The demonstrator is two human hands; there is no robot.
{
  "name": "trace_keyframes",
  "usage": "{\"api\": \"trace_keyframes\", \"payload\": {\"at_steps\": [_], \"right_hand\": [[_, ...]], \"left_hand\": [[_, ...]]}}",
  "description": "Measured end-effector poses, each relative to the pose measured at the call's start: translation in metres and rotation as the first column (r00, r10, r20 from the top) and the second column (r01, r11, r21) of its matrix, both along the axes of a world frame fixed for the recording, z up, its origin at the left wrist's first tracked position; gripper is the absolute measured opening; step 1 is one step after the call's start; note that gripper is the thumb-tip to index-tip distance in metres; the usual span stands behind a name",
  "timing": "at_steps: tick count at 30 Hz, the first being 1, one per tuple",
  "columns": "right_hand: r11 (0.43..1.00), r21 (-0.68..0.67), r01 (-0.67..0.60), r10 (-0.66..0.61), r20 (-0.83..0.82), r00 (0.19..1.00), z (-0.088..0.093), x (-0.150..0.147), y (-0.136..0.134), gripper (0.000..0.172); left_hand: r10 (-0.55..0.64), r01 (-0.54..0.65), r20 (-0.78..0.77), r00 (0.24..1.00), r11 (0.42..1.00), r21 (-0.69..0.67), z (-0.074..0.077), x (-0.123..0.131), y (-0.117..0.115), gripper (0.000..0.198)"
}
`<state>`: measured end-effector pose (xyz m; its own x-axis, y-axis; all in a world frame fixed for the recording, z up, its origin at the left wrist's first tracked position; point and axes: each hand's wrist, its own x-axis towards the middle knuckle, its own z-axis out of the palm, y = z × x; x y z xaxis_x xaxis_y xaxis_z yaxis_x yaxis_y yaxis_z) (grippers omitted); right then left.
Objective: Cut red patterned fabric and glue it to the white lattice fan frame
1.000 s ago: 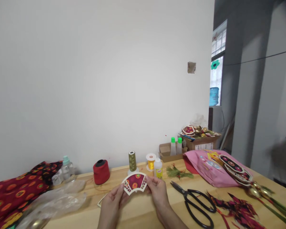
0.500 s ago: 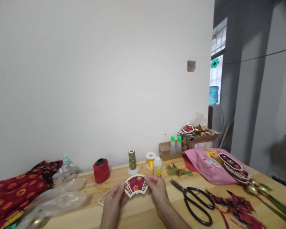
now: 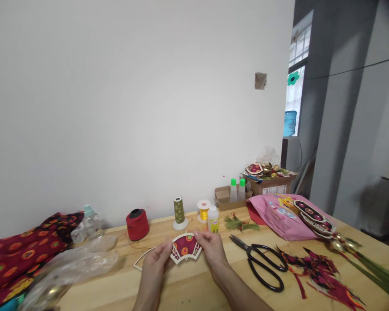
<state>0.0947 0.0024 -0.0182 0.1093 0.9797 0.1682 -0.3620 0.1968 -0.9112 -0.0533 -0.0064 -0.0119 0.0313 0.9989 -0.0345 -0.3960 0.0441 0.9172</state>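
Note:
Between my two hands is a fan-shaped ornament (image 3: 185, 247) with a cream cut-out frame and dark red patterned fabric inside. My left hand (image 3: 156, 268) pinches its left end between thumb and fingers. The upper right corner is pinched by my right hand (image 3: 213, 252). The piece is raised above the wooden table, its patterned face toward me. A thin cream frame (image 3: 139, 261) lies partly hidden behind my left hand. Just beyond the ornament stands a white glue bottle (image 3: 213, 220) with a yellow label. Black scissors (image 3: 259, 262) lie to the right of my right hand.
Along the wall stand a red thread cone (image 3: 138, 224), a green thread spool (image 3: 179, 213) and a yellow spool (image 3: 204, 211). Patterned fabric (image 3: 22, 263) and plastic wrap (image 3: 84, 263) lie left. Fabric scraps (image 3: 320, 276), a pink bag (image 3: 283, 216) and a filled cardboard box (image 3: 272, 185) are right.
The view has tilted slightly, so the table things sit a little higher in the picture. Both hands still grip the fan-shaped ornament, which has barely shifted.

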Motion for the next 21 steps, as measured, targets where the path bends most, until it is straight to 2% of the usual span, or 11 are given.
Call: {"api": "trace_keyframes", "payload": {"at_steps": [6, 14, 21], "right_hand": [[1.000, 0.023, 0.003, -0.005, 0.075, 0.997, 0.0023, -0.0020, -0.0017, 0.041], [0.997, 0.070, 0.021, -0.035, 0.208, 0.978, 0.0042, -0.0039, -0.0044, 0.033], [0.986, 0.166, 0.016, -0.065, 0.296, 0.953, 0.0094, -0.0056, -0.0091, 0.022]], "left_hand": [[0.005, -0.002, -0.092, 0.996, 1.000, 0.030, 0.0017, 0.0017, 0.0009, 0.032], [-0.004, 0.022, -0.174, 0.985, 0.994, 0.103, 0.0045, 0.0048, -0.0039, 0.035], [0.114, -0.065, -0.285, 0.952, 0.982, 0.177, 0.0073, 0.0054, -0.0010, 0.027]]}}
